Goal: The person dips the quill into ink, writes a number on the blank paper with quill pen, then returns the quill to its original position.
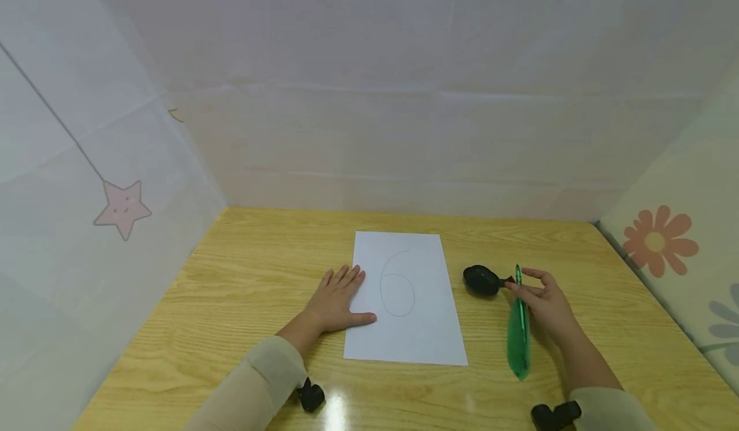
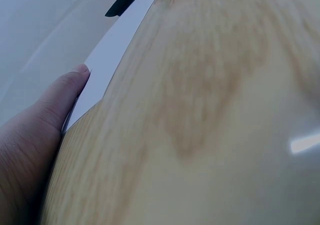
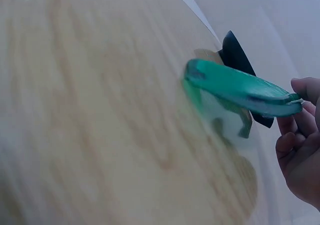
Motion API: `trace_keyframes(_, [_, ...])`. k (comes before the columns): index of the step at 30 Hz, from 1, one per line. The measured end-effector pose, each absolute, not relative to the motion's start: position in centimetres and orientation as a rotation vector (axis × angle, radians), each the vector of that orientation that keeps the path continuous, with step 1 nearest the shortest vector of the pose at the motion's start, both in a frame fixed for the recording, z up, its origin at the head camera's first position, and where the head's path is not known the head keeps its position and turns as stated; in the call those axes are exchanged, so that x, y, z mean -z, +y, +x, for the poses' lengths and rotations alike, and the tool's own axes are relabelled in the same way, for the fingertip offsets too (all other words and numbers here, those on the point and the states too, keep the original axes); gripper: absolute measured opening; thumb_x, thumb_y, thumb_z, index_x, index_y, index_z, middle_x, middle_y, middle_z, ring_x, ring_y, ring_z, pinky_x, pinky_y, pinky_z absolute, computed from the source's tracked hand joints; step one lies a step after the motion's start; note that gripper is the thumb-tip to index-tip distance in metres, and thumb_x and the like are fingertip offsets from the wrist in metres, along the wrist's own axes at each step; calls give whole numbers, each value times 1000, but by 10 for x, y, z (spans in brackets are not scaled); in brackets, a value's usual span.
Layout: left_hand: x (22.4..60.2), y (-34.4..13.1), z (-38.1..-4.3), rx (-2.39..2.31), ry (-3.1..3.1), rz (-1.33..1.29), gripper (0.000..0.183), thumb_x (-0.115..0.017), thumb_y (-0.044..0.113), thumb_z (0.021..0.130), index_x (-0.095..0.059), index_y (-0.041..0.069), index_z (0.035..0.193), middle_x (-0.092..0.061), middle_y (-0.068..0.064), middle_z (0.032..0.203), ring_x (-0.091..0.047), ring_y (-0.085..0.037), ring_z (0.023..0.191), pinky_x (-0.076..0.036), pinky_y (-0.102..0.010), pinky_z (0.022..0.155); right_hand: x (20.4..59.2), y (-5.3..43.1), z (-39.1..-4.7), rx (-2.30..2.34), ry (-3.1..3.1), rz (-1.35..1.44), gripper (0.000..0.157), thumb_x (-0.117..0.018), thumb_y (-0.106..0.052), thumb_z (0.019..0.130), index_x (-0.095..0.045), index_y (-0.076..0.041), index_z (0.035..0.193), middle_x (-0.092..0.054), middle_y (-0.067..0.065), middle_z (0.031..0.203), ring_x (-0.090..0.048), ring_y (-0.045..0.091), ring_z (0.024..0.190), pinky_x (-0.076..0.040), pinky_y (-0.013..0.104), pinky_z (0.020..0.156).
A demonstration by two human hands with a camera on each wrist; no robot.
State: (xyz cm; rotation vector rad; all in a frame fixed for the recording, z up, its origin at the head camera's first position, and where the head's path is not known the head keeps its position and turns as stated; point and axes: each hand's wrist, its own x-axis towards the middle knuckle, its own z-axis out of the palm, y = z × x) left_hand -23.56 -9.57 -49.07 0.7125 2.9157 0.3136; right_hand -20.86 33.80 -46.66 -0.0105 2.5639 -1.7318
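Note:
A white paper sheet (image 1: 430,328) lies on the table with a thin-lined figure 6 on it. My left hand (image 1: 337,306) rests flat across the sheet's left edge, fingers straight; the left wrist view shows its thumb (image 2: 70,87) along the paper. To the right, my right hand (image 1: 545,299) pinches a long, glossy green thing (image 3: 240,87) near one end. Its exact kind is unclear; it looks narrow and partly see-through. Just left of that hand lies a shiny black thing (image 1: 482,281), rounded with a narrow tail. Whether the two touch I cannot tell.
The wood-grained table (image 1: 242,277) has a glossy top. A pale printed cloth (image 1: 369,142) stands along its back and sides. Black wrist-worn devices show on both arms, such as the left wrist device (image 1: 312,395).

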Motion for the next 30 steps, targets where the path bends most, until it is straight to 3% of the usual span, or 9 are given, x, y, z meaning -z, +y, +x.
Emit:
trace_keyframes(4, [492,-96,-236,-323,2910,709,101,-51,76,84,-18,14,158,-13,-5,166,-6,-27,155,-5,-53,124,469,338,-208,1712,2561,59,65,-54,-34,101,-27,6,143,-65,-31,101,-64,-6,90,-54,21,70])
trace_keyframes(11, [490,-96,-236,-323,2911,708,102,-50,77,84,-18,15,158,-13,-4,166,-6,-26,155,-5,-53,124,473,336,-208,1593,2628,210,64,-58,-43,97,-44,2,140,-64,-31,92,-60,-9,83,-52,20,70])
trace_keyframes(20, [490,-95,-235,-312,2913,701,103,-49,78,83,-18,16,158,-13,-3,166,-7,-25,155,-5,-52,124,478,327,-211,1472,2801,362,56,-62,-39,96,-56,3,132,-59,-22,84,-52,-5,75,-46,19,64])
trace_keyframes(24, [489,-95,-236,-318,2911,708,102,-49,77,84,-19,15,158,-14,-4,166,-7,-27,155,-6,-53,124,480,327,-212,1388,2849,378,54,-61,-39,96,-58,1,132,-65,-13,89,-51,-5,76,-46,19,64])
trace_keyframes(30, [490,-96,-236,-355,2904,731,103,-49,77,84,-19,12,158,-14,-6,166,-8,-29,154,-5,-54,124,481,325,-213,1293,2885,420,55,-60,-42,96,-60,0,130,-68,12,105,-53,3,81,-45,20,64])
